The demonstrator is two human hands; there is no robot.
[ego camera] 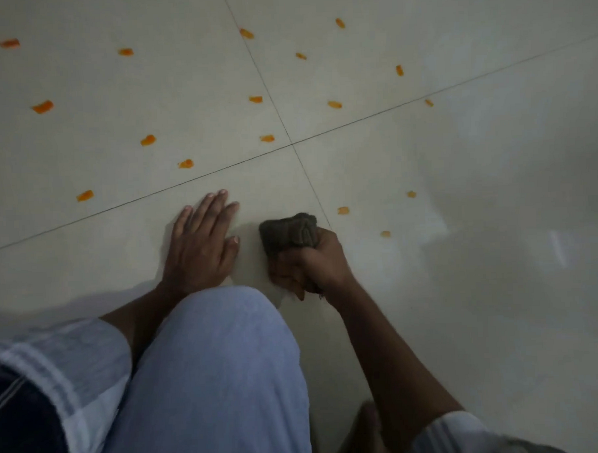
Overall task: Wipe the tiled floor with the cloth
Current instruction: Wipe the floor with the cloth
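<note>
Knee (208, 384): bending up in pale blue trousers, filling the near middle between the two forearms.
Sleeves (57, 367): checked fabric is showing at the lower left and lower right edges.
Left hand (199, 244): lying palm down and flat on the floor (432, 323), fingers stretched forward and close together, thumb pointing right; holding nothing.
Right hand (309, 263): curling into a fist, knuckles up, wrist bending down from a forearm that is reaching in from the lower right; gripping the cloth.
Cloth (289, 232): dark, bunched, sticking out ahead of the fist and touching the floor, just right of the left hand.
Stains (148, 140): orange smears are dotting the tiles ahead, beyond both hands, a few lying right of the cloth.
</note>
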